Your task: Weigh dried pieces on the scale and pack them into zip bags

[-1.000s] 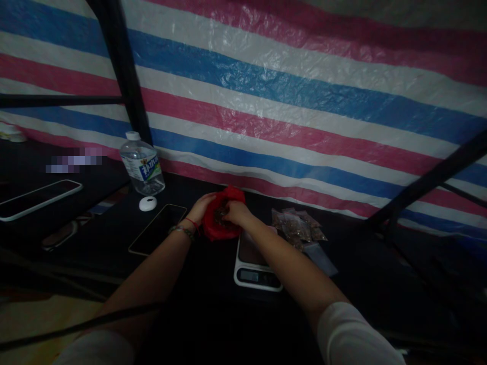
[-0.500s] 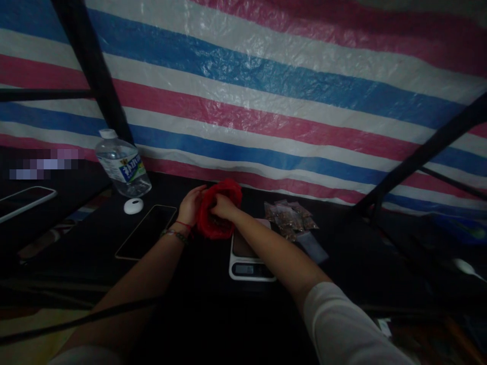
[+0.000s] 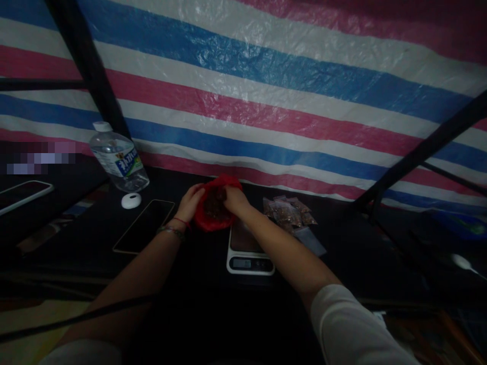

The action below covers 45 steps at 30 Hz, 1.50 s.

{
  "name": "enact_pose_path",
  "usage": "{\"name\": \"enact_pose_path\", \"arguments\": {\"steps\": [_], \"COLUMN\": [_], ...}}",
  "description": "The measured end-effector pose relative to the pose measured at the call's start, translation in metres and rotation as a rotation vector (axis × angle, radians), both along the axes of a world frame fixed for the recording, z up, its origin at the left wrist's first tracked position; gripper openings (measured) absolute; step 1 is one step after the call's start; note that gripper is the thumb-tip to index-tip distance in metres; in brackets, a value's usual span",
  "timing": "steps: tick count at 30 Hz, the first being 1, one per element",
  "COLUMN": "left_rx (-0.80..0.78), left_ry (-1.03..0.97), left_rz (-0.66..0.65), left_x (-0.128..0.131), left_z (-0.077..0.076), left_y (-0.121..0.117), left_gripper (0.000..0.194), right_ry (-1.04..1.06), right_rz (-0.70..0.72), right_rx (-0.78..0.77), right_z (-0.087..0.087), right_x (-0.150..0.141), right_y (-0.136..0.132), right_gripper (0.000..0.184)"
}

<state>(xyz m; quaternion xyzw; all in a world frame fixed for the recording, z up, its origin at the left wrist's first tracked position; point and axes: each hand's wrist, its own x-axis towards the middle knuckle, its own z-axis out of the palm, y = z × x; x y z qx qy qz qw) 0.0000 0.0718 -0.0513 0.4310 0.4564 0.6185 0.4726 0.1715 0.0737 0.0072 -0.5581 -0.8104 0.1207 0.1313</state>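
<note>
A red plastic bag (image 3: 213, 218) with dark brown contents sits on the dark table, just left of a small white kitchen scale (image 3: 249, 253). My left hand (image 3: 190, 202) grips the bag's left rim, fingers curled on it. My right hand (image 3: 234, 198) is closed on the bag's right rim, holding its mouth apart. What the fingertips of that hand pinch besides the plastic is too dim to tell. A pile of small clear packets (image 3: 287, 213) filled with brown bits lies right of the scale.
A water bottle (image 3: 117, 159) stands at the back left with a small white round object (image 3: 131, 201) before it. A phone (image 3: 144, 225) lies flat left of the bag; another phone (image 3: 23, 193) at far left. A striped tarpaulin (image 3: 266, 91) and black frame bars (image 3: 418, 152) close the back.
The view has drifted down and right. Both hands stay on the red bag; its mouth is now spread wider, showing the brown contents.
</note>
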Motion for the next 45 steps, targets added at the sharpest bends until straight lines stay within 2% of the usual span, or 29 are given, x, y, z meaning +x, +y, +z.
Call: {"name": "enact_pose_path", "arguments": {"steps": [3,6,9,14,20,23,26,33,37,39,42,45], "left_rx": [-0.028,-0.046,-0.027,-0.055,-0.027,0.002,-0.015,-0.021,0.002,-0.013,-0.019,-0.006], "left_ry": [0.172,0.211,0.131,-0.033,-0.203,-0.323,-0.360,-0.379,-0.397,-0.383,-0.301,-0.194], "left_rz": [-0.040,-0.025,-0.048,-0.109,-0.083,-0.113,-0.122,-0.070,0.026,0.085,0.176,0.216], "left_x": [0.004,0.008,0.012,0.018,0.012,0.011,0.013,0.011,0.003,0.000,-0.003,-0.004], "left_z": [-0.004,-0.008,-0.011,-0.013,-0.003,0.004,0.006,0.000,0.002,0.004,0.004,0.003], "left_y": [-0.002,0.001,0.006,0.009,0.001,-0.002,-0.003,0.003,0.005,0.005,0.005,0.005], "left_gripper": [0.055,0.046,0.035,0.030,0.031,0.037,0.039,0.039,0.040,0.040,0.040,0.038], "right_ry": [-0.036,-0.071,-0.085,-0.048,0.125,0.223,0.293,0.554,0.607,0.598,0.564,0.538], "right_rz": [-0.032,-0.028,0.016,0.091,0.116,0.129,0.150,0.058,0.166,0.193,0.139,0.128], "right_rx": [0.003,-0.011,-0.038,-0.092,-0.148,-0.178,-0.194,-0.231,-0.297,-0.252,-0.124,-0.067], "right_z": [0.001,-0.002,-0.006,-0.014,-0.025,-0.030,-0.032,-0.026,-0.017,-0.012,-0.008,-0.007], "right_x": [0.007,0.011,0.008,-0.007,-0.020,-0.021,-0.020,-0.014,-0.001,0.008,0.020,0.032], "right_y": [-0.002,0.000,0.005,0.015,0.022,0.023,0.023,0.022,0.020,0.017,0.009,0.001], "right_gripper": [0.034,0.031,0.028,0.025,0.023,0.020,0.021,0.043,0.036,0.037,0.044,0.041]}}
